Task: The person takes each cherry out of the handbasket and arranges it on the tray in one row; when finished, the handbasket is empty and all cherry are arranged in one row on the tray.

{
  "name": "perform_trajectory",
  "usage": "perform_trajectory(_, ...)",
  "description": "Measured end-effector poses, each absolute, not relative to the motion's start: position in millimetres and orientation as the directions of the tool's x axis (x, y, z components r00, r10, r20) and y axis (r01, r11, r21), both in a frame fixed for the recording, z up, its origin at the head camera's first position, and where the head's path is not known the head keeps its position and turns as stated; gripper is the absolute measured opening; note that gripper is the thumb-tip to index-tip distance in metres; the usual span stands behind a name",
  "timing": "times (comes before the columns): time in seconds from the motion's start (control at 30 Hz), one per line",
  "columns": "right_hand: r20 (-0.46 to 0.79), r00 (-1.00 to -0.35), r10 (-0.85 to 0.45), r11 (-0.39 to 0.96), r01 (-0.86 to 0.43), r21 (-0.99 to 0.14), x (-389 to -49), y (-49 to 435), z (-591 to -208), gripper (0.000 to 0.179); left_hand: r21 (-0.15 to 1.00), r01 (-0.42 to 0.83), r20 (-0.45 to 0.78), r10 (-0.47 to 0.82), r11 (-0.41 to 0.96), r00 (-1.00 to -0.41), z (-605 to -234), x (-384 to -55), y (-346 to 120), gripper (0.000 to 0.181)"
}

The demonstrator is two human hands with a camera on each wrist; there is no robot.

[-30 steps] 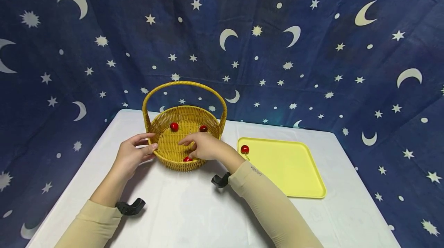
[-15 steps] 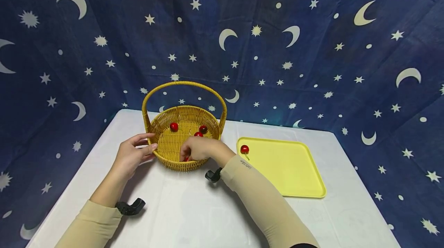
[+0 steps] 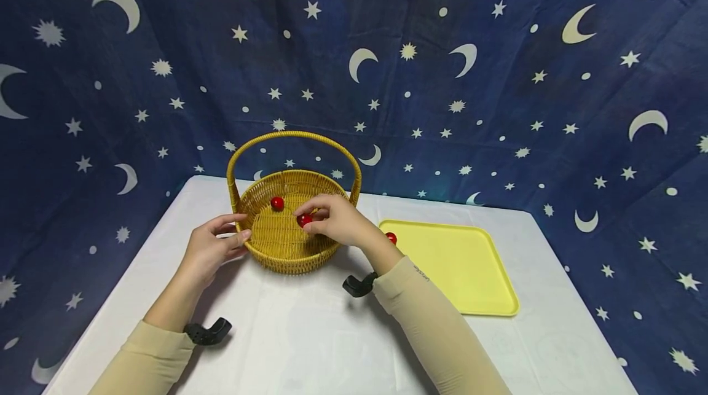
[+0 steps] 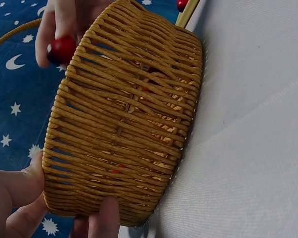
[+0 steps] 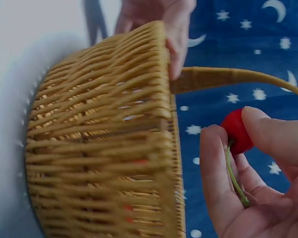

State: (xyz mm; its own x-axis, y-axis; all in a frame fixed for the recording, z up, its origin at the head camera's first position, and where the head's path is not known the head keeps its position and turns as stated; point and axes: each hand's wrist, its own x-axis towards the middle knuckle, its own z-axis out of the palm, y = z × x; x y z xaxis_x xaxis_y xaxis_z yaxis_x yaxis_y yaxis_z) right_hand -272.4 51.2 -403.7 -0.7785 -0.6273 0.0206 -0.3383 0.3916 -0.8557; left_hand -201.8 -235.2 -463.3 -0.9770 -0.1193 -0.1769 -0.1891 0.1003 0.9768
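Note:
A yellow wicker basket (image 3: 292,265) with a tall arched handle stands on the white table. My left hand (image 3: 212,246) grips its left rim, thumb and fingers on either side of the wall. Above the basket's opening, my right hand (image 3: 338,220) pinches a red cherry (image 5: 237,131) between thumb and fingers; its green stem hangs down toward the palm. Another cherry (image 3: 277,203) lies at the back left inside the basket. Red spots show through the weave in both wrist views, and the right hand hides part of the basket's inside in the head view.
To the right lies a shallow yellow tray (image 3: 453,269), with a cherry (image 3: 391,238) at its left edge, partly behind my right wrist. A dark blue cloth (image 3: 420,155) with moons and stars hangs behind the table.
My right hand reached down to the cherry at the basket's front, took hold of it, and has lifted it up over the opening. The left hand has stayed on the rim.

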Motion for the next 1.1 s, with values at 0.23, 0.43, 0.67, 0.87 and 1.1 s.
perform_trajectory(0.23, 0.092, -0.841, -0.533, 0.375, -0.332, -0.866, -255, 103, -400, 0.029, 0.979, -0.183, -0.174, -0.105, 0.09, -0.979, -464, -199, -233, 0.057)
perform_trajectory(0.43, 0.076, -0.912, -0.404, 0.425, -0.261, -0.867, -256, 161, -418, 0.029, 0.981, -0.172, -0.163, -0.101, 0.086, -0.981, -463, -199, -234, 0.058)
perform_trajectory(0.67, 0.015, -0.98, -0.201, 0.544, -0.124, -0.83, -267, 219, -448, 0.037, 0.983, -0.166, -0.157, -0.104, 0.079, -0.982, -463, -199, -235, 0.058)
perform_trajectory(0.87, -0.046, -0.99, -0.135, 0.69, -0.06, -0.721, -276, 240, -466, 0.033, 0.984, -0.165, -0.157, -0.111, 0.07, -0.981, -461, -199, -235, 0.055)
perform_trajectory(1.1, -0.088, -0.992, -0.095, 0.744, -0.012, -0.668, -280, 243, -479, 0.03, 0.983, -0.171, -0.164, -0.107, 0.064, -0.981, -461, -199, -234, 0.056)
